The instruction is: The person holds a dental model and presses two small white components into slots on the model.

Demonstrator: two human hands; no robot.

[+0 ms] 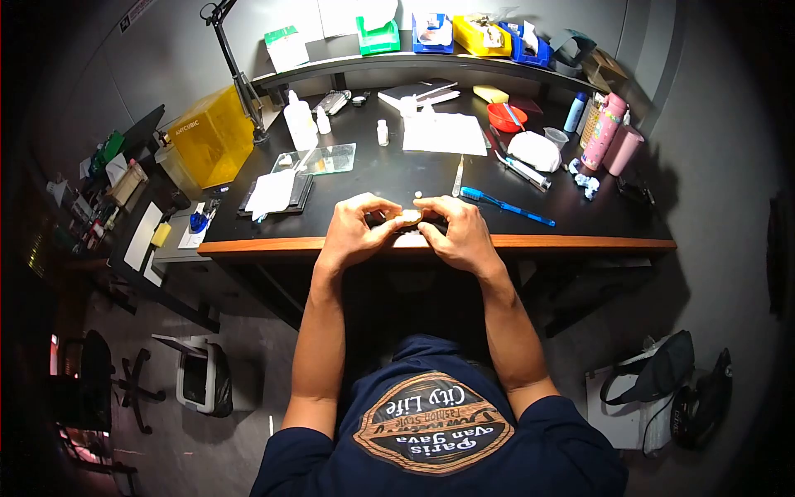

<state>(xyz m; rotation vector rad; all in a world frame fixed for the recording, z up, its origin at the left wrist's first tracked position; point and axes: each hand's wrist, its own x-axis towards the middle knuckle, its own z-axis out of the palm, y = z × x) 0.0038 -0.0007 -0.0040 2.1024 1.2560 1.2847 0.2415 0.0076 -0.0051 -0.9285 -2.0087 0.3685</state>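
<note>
Close to the desk's front edge, my left hand [358, 229] and my right hand [457, 232] face each other with fingers bent. Between their fingertips is a small pale yellowish piece [410, 216], brightly lit and too small to name; both hands grip it. A tiny whitish bit [418, 195] shows just beyond my fingertips. Just past my right hand, a thin metal tool with a narrow tip [458, 178] lies on the desk. Beside the same hand, a blue toothbrush [508, 206] lies slanted to the right.
On the black desk [373, 178] are a glass plate [331, 159], a white squeeze bottle [300, 122], white paper sheets [445, 134], a red bowl [506, 117] and a pink flask [603, 132]. A shelf [431, 63] with coloured bins spans the back. A bin [203, 377] stands on the floor.
</note>
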